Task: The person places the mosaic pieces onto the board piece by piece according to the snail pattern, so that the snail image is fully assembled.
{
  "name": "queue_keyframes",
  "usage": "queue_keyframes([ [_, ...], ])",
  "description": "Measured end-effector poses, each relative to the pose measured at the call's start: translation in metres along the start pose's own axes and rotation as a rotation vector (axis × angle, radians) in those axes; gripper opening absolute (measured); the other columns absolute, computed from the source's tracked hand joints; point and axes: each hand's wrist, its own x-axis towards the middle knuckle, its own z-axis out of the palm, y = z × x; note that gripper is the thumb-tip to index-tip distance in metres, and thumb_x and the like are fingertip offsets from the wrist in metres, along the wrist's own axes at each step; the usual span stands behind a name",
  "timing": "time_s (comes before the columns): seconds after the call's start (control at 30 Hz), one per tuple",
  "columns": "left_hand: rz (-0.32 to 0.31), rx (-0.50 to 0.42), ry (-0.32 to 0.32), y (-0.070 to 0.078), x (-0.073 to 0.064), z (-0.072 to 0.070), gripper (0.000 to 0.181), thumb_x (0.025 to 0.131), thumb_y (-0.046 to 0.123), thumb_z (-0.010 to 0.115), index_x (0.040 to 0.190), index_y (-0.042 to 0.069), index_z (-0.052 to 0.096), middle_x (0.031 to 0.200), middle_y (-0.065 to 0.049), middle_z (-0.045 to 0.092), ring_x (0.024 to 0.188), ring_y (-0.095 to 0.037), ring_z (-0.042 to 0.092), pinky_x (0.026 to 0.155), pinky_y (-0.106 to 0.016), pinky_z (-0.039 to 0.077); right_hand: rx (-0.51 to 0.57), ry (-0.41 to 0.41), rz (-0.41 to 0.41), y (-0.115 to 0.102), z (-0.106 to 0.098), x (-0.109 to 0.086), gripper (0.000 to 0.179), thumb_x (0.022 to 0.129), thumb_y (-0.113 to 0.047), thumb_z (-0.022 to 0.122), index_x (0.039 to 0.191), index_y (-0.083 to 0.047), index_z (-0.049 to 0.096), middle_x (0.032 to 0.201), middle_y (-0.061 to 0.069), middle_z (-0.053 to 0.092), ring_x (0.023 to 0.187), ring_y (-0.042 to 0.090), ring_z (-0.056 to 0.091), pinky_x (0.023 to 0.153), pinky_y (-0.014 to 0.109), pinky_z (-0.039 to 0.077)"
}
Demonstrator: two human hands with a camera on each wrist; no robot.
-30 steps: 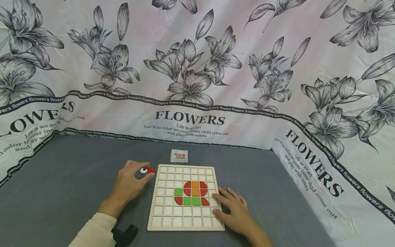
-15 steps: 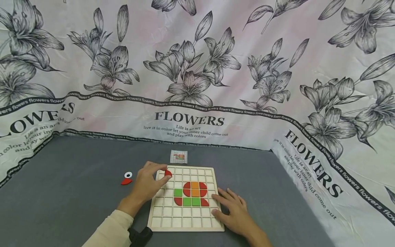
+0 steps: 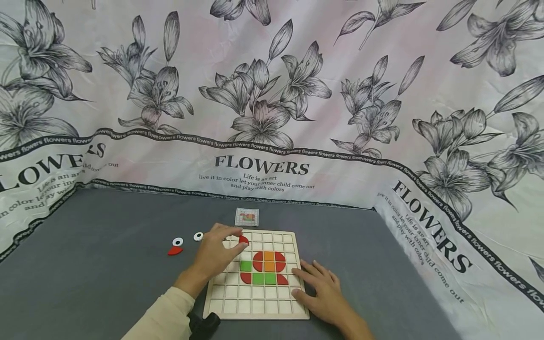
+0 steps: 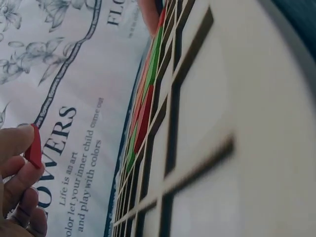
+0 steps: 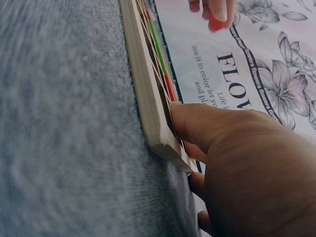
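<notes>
My left hand (image 3: 216, 250) pinches a red quarter-round tile (image 3: 243, 240) between thumb and fingertips, over the far left part of a wooden grid board (image 3: 255, 316). In the left wrist view, the red tile (image 4: 33, 148) is held above the board's surface. Green squares (image 3: 258, 278), orange squares (image 3: 269, 255) and red rounded tiles (image 3: 280, 267) lie in cells at the board's middle. My right hand (image 3: 320, 288) rests at the board's right side, its thumb (image 5: 190, 118) on the rim and its fingers loosely extended.
Left of the board, two white eye tiles (image 3: 177, 242) and a red tile (image 3: 175, 251) lie on the grey cloth (image 3: 106, 245). Behind the board is a small picture card (image 3: 247, 217). A flower-printed curtain (image 3: 263, 184) borders the table's back and sides.
The left hand has carried the red tile rightward from beside the board to over its far left cells. This uncovers the eye tiles and loose red tile. The right hand stays put.
</notes>
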Motion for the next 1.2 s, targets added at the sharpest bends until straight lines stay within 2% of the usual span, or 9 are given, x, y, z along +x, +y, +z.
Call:
queue_keyframes([
  [0.23,-0.025,-0.055,-0.021,-0.007,0.003,0.017,0.033,0.078,0.009,0.081,0.110,0.003,0.071,0.102,-0.010,0.067,0.097,-0.024,0.056,0.079,-0.050,0.049,0.004,0.005,-0.009,0.000,0.001,-0.001,0.048,0.088,-0.046,0.065,0.129,-0.020,0.064,0.144,0.007,0.047,0.136,0.040,0.029,0.101,0.066,0.014],
  [0.37,-0.059,-0.042,-0.039,-0.015,0.001,0.024,0.032,0.079,0.009,0.080,0.109,0.000,0.071,0.102,-0.011,0.067,0.098,-0.026,0.057,0.082,-0.048,0.048,0.002,0.005,-0.015,0.000,0.001,-0.001,0.048,0.088,-0.046,0.065,0.129,-0.020,0.064,0.144,0.006,0.047,0.136,0.040,0.029,0.100,0.066,0.015],
  [0.53,-0.087,0.015,-0.062,-0.023,-0.004,0.032,0.032,0.078,0.009,0.081,0.107,0.003,0.072,0.098,-0.006,0.067,0.096,-0.023,0.058,0.081,-0.042,0.050,-0.007,0.008,-0.014,0.001,0.002,-0.001,0.048,0.089,-0.046,0.065,0.129,-0.021,0.064,0.143,0.006,0.047,0.135,0.040,0.030,0.100,0.066,0.015],
  [0.7,-0.095,0.020,-0.074,-0.025,-0.006,0.035,0.031,0.077,0.007,0.081,0.106,0.003,0.072,0.095,-0.005,0.066,0.090,-0.021,0.056,0.077,-0.040,0.050,-0.009,0.011,-0.010,0.001,0.002,-0.001,0.048,0.088,-0.046,0.065,0.129,-0.021,0.065,0.143,0.006,0.047,0.135,0.040,0.030,0.100,0.066,0.015],
  [1.0,-0.089,0.090,-0.093,-0.027,-0.006,0.035,0.025,0.075,0.007,0.082,0.099,0.003,0.073,0.090,-0.004,0.068,0.084,-0.020,0.054,0.074,-0.038,0.048,0.003,0.003,-0.005,0.001,0.002,0.000,0.048,0.089,-0.046,0.065,0.130,-0.021,0.064,0.144,0.006,0.047,0.136,0.039,0.029,0.101,0.066,0.014],
  [1.2,-0.103,0.055,-0.088,-0.025,-0.007,0.034,0.018,0.081,0.000,0.071,0.099,0.003,0.074,0.089,-0.005,0.067,0.083,-0.018,0.055,0.072,-0.036,0.050,0.014,-0.003,-0.001,0.001,0.001,-0.001,0.049,0.089,-0.046,0.065,0.130,-0.021,0.063,0.144,0.006,0.046,0.136,0.039,0.028,0.101,0.065,0.013],
])
